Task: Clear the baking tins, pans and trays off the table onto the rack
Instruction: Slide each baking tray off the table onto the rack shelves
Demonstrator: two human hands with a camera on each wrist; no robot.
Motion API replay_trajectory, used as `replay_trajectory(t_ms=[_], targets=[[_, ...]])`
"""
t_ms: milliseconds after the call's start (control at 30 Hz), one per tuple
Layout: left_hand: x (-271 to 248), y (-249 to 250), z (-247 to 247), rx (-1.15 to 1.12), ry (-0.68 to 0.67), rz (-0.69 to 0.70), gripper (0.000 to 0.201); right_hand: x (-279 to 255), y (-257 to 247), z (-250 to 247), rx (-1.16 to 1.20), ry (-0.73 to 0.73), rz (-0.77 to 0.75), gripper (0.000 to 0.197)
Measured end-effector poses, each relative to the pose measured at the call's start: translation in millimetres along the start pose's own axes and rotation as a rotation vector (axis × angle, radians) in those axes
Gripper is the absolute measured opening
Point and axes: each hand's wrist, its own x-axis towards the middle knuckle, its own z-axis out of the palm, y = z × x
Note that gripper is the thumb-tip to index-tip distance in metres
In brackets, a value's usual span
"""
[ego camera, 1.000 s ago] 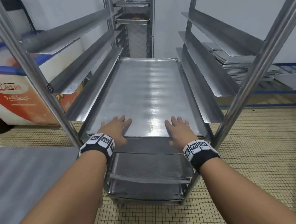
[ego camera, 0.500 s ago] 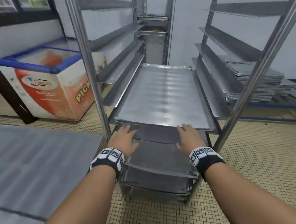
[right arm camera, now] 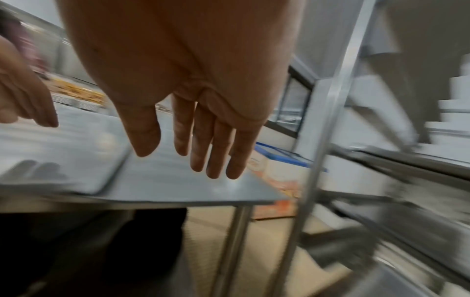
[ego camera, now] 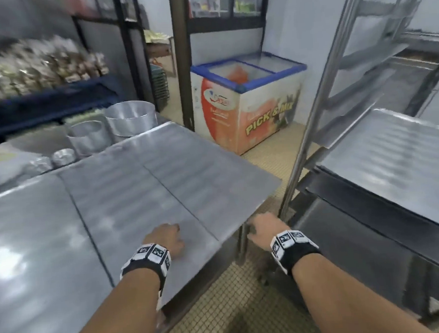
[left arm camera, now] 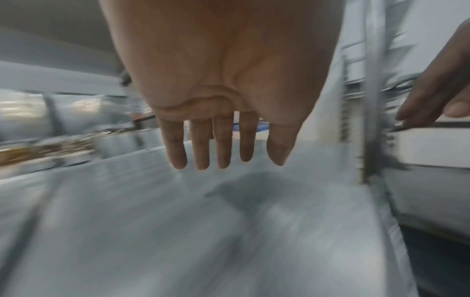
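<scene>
Trays (ego camera: 142, 197): flat steel sheets lying side by side on the bench (ego camera: 261, 186), near its right end.
Tins (ego camera: 131, 117): round ones, two large and some small, standing at the far side of the bench.
Rack (ego camera: 311, 123): to the right of the bench, one tray (ego camera: 399, 159) resting on its runners.
Left hand (ego camera: 166, 239): above the trays, fingers (left arm camera: 201, 148) straight and relaxed, holding nothing.
Right hand (ego camera: 263, 229): just past the bench's right edge beside the rack post, fingers (right arm camera: 218, 150) loosely extended, holding nothing.
Freezer (ego camera: 248, 104): chest type, on the floor behind the bench.
</scene>
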Motion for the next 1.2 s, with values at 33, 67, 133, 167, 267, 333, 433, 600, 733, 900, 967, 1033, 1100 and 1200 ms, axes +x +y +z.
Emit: replay_trajectory(t_ms=[33,67,133,167,267,333,433,600,733,900,967,1033,1100,1200], targets=[[-10,-26,6,-0.025,-0.006,-0.076,0.053,6,-22,6,-0.002,-0.023,-0.051,0.039],[-21,-51,13,-0.052,-0.006,-0.150,0.055,11,-44,11,-0.004,-0.051,-0.100,0.042],[-44,-95,26,-0.113,0.018,-0.293,0.055,22,-85,23,-0.030,-0.100,-0.211,0.044],[-56,-115,33,-0.148,0.033,-0.376,0.053,27,-106,28,-0.057,-0.135,-0.264,0.045],[-97,-165,53,-0.244,0.028,-0.630,0.051,26,-166,39,-0.114,-0.193,-0.424,0.044],[-120,-197,81,-0.253,-0.018,-0.789,0.060,24,-198,51,-0.133,-0.214,-0.503,0.044],[-152,-223,127,-0.263,-0.029,-0.926,0.088,23,-240,77,-0.103,-0.304,-0.592,0.046],[-174,-207,129,-0.290,0.012,-0.949,0.109,15,-289,115,0.177,-0.425,-0.499,0.056],[-187,-192,102,-0.364,-0.050,-0.925,0.099,23,-305,128,0.400,-0.459,-0.259,0.037],[-195,-172,86,-0.392,-0.055,-0.896,0.085,36,-309,131,0.364,-0.544,-0.194,0.032],[-197,-165,78,-0.368,-0.007,-0.896,0.072,38,-304,129,0.334,-0.527,-0.194,0.038],[-202,-162,74,-0.352,0.059,-0.923,0.060,42,-297,126,0.320,-0.510,-0.207,0.040],[-209,-166,75,-0.392,0.095,-0.989,0.056,45,-285,120,0.307,-0.499,-0.196,0.040],[-229,-180,83,-0.469,0.103,-1.175,0.055,45,-267,104,0.303,-0.475,-0.170,0.053]])
